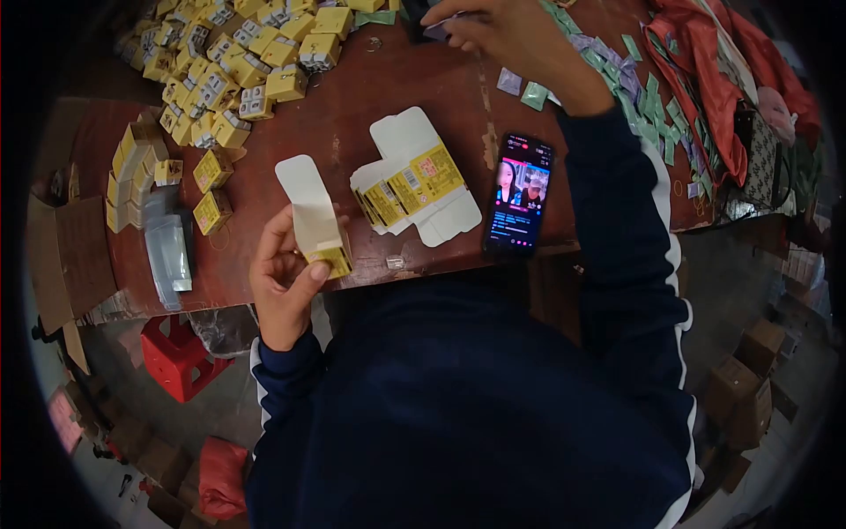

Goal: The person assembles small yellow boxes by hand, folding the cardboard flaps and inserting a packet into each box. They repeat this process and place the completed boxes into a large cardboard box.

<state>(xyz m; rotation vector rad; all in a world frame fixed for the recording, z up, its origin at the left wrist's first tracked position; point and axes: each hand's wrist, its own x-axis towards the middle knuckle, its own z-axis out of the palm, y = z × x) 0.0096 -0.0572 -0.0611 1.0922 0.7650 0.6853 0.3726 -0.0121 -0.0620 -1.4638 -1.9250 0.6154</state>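
Note:
My left hand (284,278) is closed round a small yellow carton (319,234), whose long white flap stands up open at the table's front edge. Right of it, unfolded yellow and white cartons (419,181) lie flat on the red-brown table (405,79). My right hand (493,35) reaches to the far side with its fingers pinched on a small purple packet (443,28). Below that hand, a purple packet (509,81) and a green packet (534,95) lie on the table.
A lit phone (520,198) lies right of the flat cartons. Many yellow boxes (233,66) are heaped at the back left. Clear sleeves (166,251) lie at the left edge. Green and purple packets (648,101) and red plastic (701,79) cover the right.

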